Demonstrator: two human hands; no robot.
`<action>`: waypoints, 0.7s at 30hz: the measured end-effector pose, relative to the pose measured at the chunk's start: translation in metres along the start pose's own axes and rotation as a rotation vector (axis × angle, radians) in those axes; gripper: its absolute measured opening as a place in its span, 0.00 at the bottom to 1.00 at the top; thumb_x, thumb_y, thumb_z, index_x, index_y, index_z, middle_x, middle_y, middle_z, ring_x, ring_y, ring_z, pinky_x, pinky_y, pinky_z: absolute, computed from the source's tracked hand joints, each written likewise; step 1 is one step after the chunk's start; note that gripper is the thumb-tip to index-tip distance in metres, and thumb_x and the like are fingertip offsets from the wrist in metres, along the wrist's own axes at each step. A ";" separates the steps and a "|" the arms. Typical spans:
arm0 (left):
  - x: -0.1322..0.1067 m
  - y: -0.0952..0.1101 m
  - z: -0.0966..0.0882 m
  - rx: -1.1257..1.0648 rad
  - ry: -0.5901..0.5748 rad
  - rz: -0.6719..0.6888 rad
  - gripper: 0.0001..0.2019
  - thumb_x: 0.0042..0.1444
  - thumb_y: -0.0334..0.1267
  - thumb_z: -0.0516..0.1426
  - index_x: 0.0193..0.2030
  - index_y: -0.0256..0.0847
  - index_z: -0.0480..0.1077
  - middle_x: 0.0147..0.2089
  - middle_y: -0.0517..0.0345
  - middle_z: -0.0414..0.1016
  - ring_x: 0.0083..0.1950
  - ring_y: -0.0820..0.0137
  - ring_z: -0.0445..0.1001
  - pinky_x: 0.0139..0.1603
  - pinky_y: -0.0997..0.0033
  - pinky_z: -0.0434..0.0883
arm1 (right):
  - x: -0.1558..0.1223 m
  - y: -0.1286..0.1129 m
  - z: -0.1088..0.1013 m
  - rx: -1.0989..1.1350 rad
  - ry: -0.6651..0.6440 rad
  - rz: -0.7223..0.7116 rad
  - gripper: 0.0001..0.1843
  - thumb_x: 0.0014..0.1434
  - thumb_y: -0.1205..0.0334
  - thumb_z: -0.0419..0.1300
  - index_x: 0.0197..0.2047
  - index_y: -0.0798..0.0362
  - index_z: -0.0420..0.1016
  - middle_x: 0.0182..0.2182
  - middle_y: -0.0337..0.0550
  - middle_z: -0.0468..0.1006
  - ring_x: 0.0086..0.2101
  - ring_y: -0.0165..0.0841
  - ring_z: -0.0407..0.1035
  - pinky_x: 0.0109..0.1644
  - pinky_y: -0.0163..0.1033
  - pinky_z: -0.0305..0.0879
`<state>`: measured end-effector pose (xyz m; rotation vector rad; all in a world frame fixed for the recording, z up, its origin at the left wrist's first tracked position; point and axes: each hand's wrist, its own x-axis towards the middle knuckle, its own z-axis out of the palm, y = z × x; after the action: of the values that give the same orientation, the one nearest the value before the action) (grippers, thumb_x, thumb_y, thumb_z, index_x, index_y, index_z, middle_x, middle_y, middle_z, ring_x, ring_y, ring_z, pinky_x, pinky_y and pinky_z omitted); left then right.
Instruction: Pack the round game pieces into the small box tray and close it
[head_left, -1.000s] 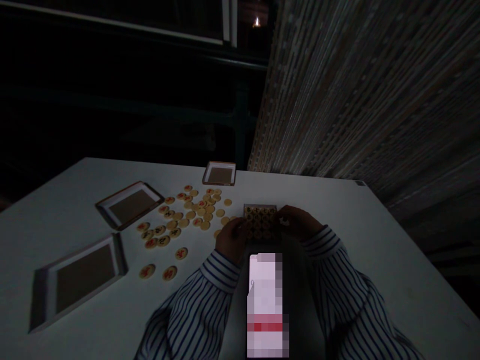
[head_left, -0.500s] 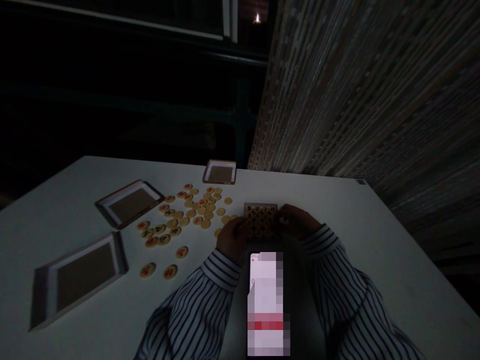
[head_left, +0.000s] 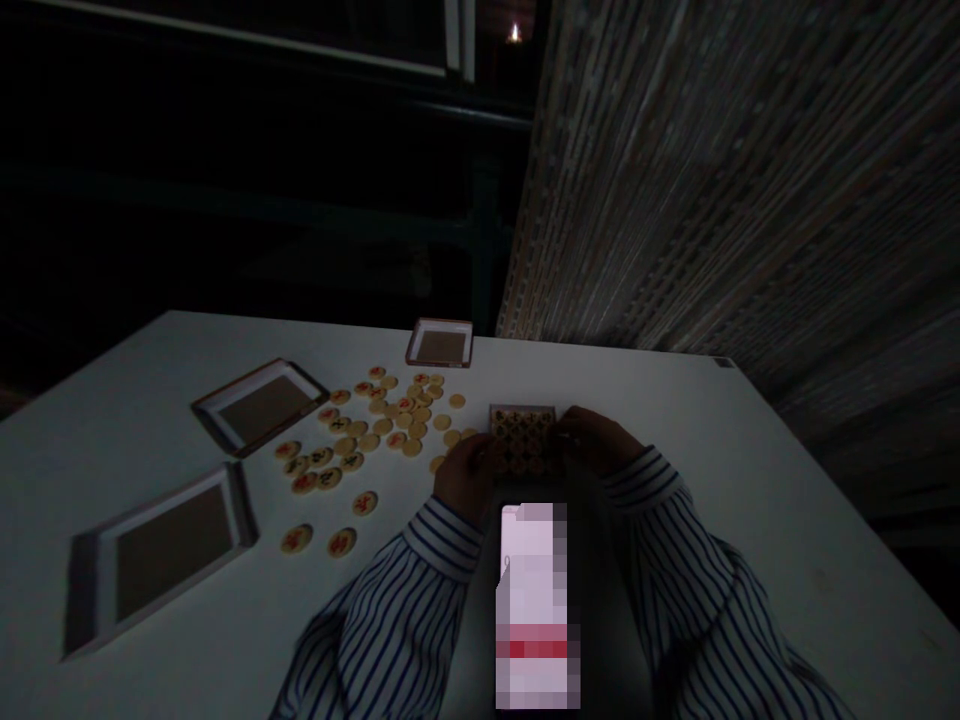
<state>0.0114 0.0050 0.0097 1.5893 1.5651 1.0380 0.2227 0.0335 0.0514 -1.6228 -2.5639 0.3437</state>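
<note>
A small box packed with rows of round xiangqi pieces sits on the table in front of me. My left hand grips its left side, fingers curled at the edge. On the opposite side, my right hand is closed around the right edge. Dim light hides most of the fingertips. Loose xiangqi pieces, some face up with red or dark characters and others blank, lie scattered left of the box. A few of them are close to my left hand.
A lit phone lies between my forearms on the white table. Two shallow open trays rest at the left, and a smaller tray stands at the far edge. A string curtain hangs behind the table.
</note>
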 end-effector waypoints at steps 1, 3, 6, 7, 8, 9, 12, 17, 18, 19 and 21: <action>0.000 0.000 0.000 0.000 -0.001 -0.002 0.14 0.51 0.41 0.52 0.41 0.37 0.71 0.41 0.51 0.75 0.42 0.67 0.73 0.43 0.67 0.70 | 0.000 -0.001 -0.001 -0.013 -0.007 0.004 0.09 0.54 0.67 0.54 0.37 0.53 0.74 0.34 0.45 0.71 0.34 0.30 0.66 0.35 0.33 0.61; 0.000 0.000 0.000 0.003 0.003 -0.009 0.14 0.51 0.41 0.52 0.41 0.37 0.70 0.40 0.51 0.75 0.41 0.67 0.73 0.43 0.67 0.70 | 0.001 -0.003 -0.001 -0.029 -0.010 0.014 0.09 0.54 0.67 0.54 0.37 0.53 0.74 0.35 0.45 0.71 0.34 0.30 0.66 0.35 0.33 0.61; 0.001 0.001 0.000 0.011 0.006 -0.014 0.14 0.51 0.41 0.53 0.41 0.37 0.71 0.40 0.51 0.75 0.41 0.67 0.73 0.42 0.67 0.71 | 0.001 -0.004 -0.002 -0.035 -0.010 0.015 0.09 0.54 0.65 0.54 0.37 0.52 0.74 0.35 0.46 0.71 0.34 0.31 0.66 0.35 0.33 0.60; 0.001 0.001 0.000 0.009 0.004 -0.012 0.14 0.51 0.42 0.53 0.40 0.37 0.71 0.40 0.51 0.75 0.40 0.67 0.73 0.42 0.67 0.71 | 0.001 -0.004 -0.002 -0.040 -0.016 0.015 0.09 0.54 0.64 0.54 0.37 0.52 0.74 0.35 0.46 0.71 0.34 0.31 0.66 0.35 0.33 0.60; 0.001 0.001 0.000 0.009 -0.004 -0.007 0.14 0.51 0.42 0.53 0.40 0.37 0.71 0.40 0.51 0.75 0.40 0.67 0.73 0.42 0.67 0.71 | 0.001 -0.004 -0.002 -0.044 -0.024 0.016 0.09 0.55 0.64 0.54 0.37 0.52 0.75 0.35 0.46 0.71 0.34 0.31 0.66 0.34 0.33 0.60; 0.001 0.000 0.000 0.008 -0.009 -0.001 0.14 0.51 0.42 0.53 0.40 0.37 0.71 0.39 0.51 0.75 0.40 0.66 0.73 0.42 0.66 0.71 | 0.001 -0.004 -0.002 -0.047 -0.035 0.016 0.09 0.55 0.65 0.54 0.37 0.53 0.75 0.35 0.46 0.71 0.34 0.31 0.66 0.34 0.33 0.60; 0.001 -0.001 0.000 0.007 0.000 0.008 0.14 0.51 0.43 0.53 0.40 0.37 0.71 0.39 0.51 0.75 0.41 0.66 0.73 0.43 0.66 0.70 | 0.000 -0.003 -0.001 -0.049 -0.048 0.020 0.09 0.54 0.65 0.54 0.36 0.54 0.75 0.35 0.47 0.71 0.34 0.31 0.66 0.34 0.33 0.60; 0.001 -0.002 0.001 0.010 0.007 0.008 0.13 0.51 0.42 0.53 0.40 0.38 0.71 0.40 0.52 0.75 0.40 0.67 0.73 0.42 0.67 0.71 | 0.000 -0.001 0.001 -0.048 -0.023 0.002 0.09 0.53 0.66 0.54 0.37 0.53 0.75 0.34 0.46 0.72 0.33 0.31 0.66 0.33 0.34 0.60; 0.001 -0.002 0.002 0.011 0.004 0.008 0.13 0.51 0.42 0.53 0.40 0.38 0.71 0.40 0.52 0.75 0.40 0.67 0.73 0.42 0.67 0.71 | 0.000 -0.001 0.001 -0.049 -0.027 -0.001 0.10 0.53 0.66 0.54 0.38 0.53 0.75 0.34 0.47 0.72 0.33 0.32 0.66 0.34 0.34 0.60; 0.001 -0.002 0.002 0.010 0.001 0.008 0.14 0.51 0.42 0.53 0.40 0.38 0.71 0.40 0.52 0.75 0.40 0.67 0.73 0.42 0.67 0.70 | 0.000 -0.001 0.001 -0.050 -0.034 0.000 0.10 0.53 0.66 0.54 0.38 0.54 0.74 0.34 0.47 0.72 0.34 0.32 0.66 0.34 0.34 0.60; 0.001 -0.002 0.001 0.005 -0.008 0.003 0.14 0.51 0.43 0.53 0.40 0.37 0.70 0.40 0.51 0.75 0.41 0.67 0.73 0.43 0.66 0.70 | 0.000 0.000 0.000 -0.049 -0.054 0.002 0.10 0.54 0.66 0.54 0.38 0.54 0.74 0.35 0.47 0.72 0.35 0.32 0.66 0.35 0.34 0.60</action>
<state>0.0115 0.0059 0.0071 1.5983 1.5618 1.0288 0.2222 0.0337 0.0518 -1.6552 -2.6300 0.3325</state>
